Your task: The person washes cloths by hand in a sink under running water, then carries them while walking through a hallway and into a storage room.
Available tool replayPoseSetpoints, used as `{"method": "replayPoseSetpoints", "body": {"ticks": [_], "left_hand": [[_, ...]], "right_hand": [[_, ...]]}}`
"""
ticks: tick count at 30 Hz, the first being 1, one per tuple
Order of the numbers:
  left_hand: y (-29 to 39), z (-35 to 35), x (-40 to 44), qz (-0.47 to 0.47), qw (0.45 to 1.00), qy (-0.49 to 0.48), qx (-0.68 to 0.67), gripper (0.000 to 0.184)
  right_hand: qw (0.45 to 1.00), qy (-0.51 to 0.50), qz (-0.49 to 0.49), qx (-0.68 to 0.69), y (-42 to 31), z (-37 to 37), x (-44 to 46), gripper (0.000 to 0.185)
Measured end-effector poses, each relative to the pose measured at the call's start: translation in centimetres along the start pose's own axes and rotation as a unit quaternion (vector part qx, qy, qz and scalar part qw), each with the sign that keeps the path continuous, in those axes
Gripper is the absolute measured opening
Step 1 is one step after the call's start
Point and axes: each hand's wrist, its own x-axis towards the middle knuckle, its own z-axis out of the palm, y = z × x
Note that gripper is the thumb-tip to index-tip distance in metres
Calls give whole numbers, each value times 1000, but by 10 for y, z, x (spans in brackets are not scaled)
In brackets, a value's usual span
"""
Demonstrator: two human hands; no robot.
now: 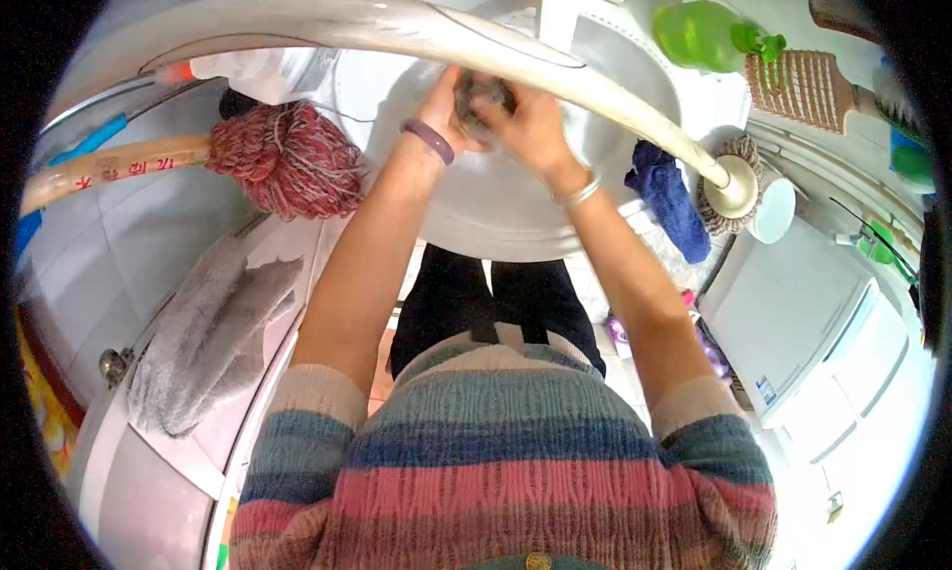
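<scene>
Dark object (pixel 479 94) in fingers (pixel 491 115), red-lettered mop handle (pixel 119 168)

A red-and-grey yarn mop (pixel 288 161) is near a fluffy grey towel (pixel 210 337); a translucent green bottle (pixel 696 36) sits beside a brown comb (pixel 815 90).

Both arms were stretched forward and angled inward, so that the hands were brought close together; the left forearm (pixel 372 258) was slanted toward the right of the view, the right forearm (pixel 635 273) toward the left; both were seen bared up to the wrists; the left hand (pixel 439 109) was turned inward toward its partner; the right hand (pixel 538 129) was held with its back shown, its fingers (pixel 488 113) bent inward and blurred.
</scene>
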Motion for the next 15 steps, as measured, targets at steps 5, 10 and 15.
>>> {"method": "replayPoseSetpoints", "body": {"ticks": [5,10,15], "left_hand": [[-12,-21,30,122,980,-130,-93,39],[-29,-28,22,132,976,-113,-132,35],[-33,24,-10,202,974,95,-26,33]], "right_hand": [[993,13,-119,0,-46,14,-39,14],[985,78,-140,63,-24,38,-27,7],[982,140,-64,-110,74,44,14,19]]}}
